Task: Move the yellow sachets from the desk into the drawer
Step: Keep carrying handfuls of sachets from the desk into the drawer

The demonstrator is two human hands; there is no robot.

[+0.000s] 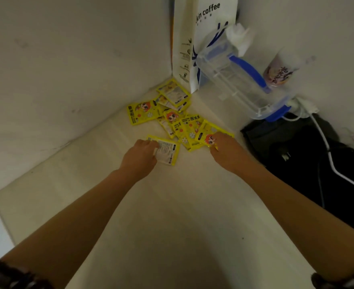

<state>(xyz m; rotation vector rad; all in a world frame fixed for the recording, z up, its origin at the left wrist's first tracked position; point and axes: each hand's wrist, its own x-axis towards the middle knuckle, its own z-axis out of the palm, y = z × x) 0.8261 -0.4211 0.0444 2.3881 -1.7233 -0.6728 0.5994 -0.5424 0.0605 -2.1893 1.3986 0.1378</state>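
Note:
Several yellow sachets (171, 113) with a cartoon face lie scattered on the pale desk (171, 205), in the corner against the walls. My left hand (140, 155) grips the nearest sachet (168, 150), which lies back side up with white print. My right hand (224, 147) pinches another sachet (208, 134) at the right end of the pile. No drawer is in view.
A white paper coffee bag (192, 38) stands in the corner behind the pile. A clear plastic box (234, 76) with blue clips leans beside it, with a printed cup (280, 69) to its right. A black bag (307, 153) and white cable (326, 147) lie at the right.

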